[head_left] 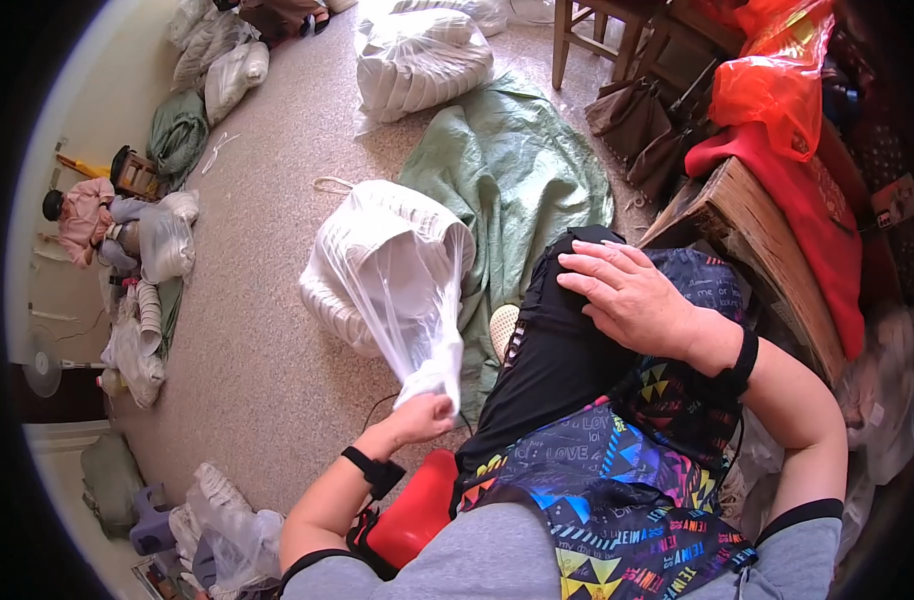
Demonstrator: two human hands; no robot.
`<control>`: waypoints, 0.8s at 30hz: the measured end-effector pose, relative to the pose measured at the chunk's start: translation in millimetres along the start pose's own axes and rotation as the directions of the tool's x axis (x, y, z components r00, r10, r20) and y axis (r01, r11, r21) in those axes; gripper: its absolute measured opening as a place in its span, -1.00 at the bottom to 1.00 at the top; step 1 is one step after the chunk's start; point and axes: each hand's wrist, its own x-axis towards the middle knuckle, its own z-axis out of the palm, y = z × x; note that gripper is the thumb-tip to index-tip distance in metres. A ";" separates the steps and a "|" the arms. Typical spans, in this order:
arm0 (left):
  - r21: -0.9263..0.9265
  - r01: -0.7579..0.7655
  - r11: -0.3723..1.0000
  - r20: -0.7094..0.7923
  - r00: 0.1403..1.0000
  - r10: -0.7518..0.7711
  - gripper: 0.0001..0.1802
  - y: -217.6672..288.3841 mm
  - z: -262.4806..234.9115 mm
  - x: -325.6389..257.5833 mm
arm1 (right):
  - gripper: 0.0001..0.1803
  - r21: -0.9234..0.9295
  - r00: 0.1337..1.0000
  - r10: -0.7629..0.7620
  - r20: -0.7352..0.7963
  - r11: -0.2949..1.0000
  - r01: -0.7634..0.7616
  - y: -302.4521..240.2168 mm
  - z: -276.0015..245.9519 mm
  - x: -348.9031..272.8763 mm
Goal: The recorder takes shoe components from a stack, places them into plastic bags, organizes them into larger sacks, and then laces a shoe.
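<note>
- Plastic bag (392, 275), one, thin, crinkly, translucent, holding stacked white ribbed pieces, sits on the speckled floor (267, 380).
- Left hand (424, 417) clenches its twisted neck.
- Right hand (632, 293) lies spread flat on the black-clad knee (562, 345).

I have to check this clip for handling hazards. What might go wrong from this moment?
The left hand grips only the gathered neck of the thin clear bag, full of stacked white items; the film may tear or slip. The right hand rests on the knee, so nothing supports the bag's underside.

Speckled floor (267, 390): clear bag of white cups (377, 270), green sheet (517, 170), more bags.
</note>
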 end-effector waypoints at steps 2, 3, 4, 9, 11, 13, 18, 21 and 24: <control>0.316 0.202 0.927 0.132 0.958 -0.254 -0.80 -2.7 2.2 -22.0 | -0.50 -0.036 1.000 -0.006 -0.025 0.999 0.006 1.3 0.3 -2.1; 0.317 0.199 0.927 0.137 0.958 -0.253 -0.80 -5.3 5.7 -35.0 | -0.50 -0.035 1.000 -0.002 -0.024 0.999 0.001 2.4 -0.1 -3.2; 0.568 -0.037 0.822 0.261 0.955 -0.138 -0.79 -7.2 10.4 -52.6 | -0.50 -0.032 1.000 -0.005 -0.030 0.999 0.004 3.0 -0.6 -3.8; 0.675 -0.348 0.650 0.622 0.742 -0.249 -0.76 -1.4 65.5 -128.1 | -0.51 -0.035 0.999 0.006 -0.039 0.999 -0.008 4.7 0.3 -7.9; 0.650 -0.265 0.712 0.645 0.688 -0.333 -0.76 -9.0 65.4 -138.6 | -0.51 -0.034 0.999 0.006 -0.046 0.999 -0.008 3.7 1.5 -7.8; 0.702 0.006 0.712 0.540 0.648 -0.537 -0.78 -25.9 47.9 -132.1 | -0.51 -0.026 0.999 0.002 -0.041 1.000 -0.003 4.5 1.5 -7.2; 0.014 0.483 0.876 -0.287 0.841 -0.459 -0.71 -51.1 8.2 -50.8 | -0.51 -0.048 0.999 -0.022 -0.029 0.999 0.020 1.5 -1.8 -5.0; 0.182 0.494 0.850 -0.554 0.766 -0.327 -0.53 -37.7 -14.9 -3.0 | -0.51 -0.063 1.000 0.002 -0.031 0.998 -0.004 1.0 2.4 -4.2; 0.171 0.628 0.759 -0.610 0.673 -0.419 -0.48 -40.0 -16.7 30.0 | -0.51 -0.057 1.000 -0.007 -0.021 0.998 0.006 -1.0 1.7 -3.1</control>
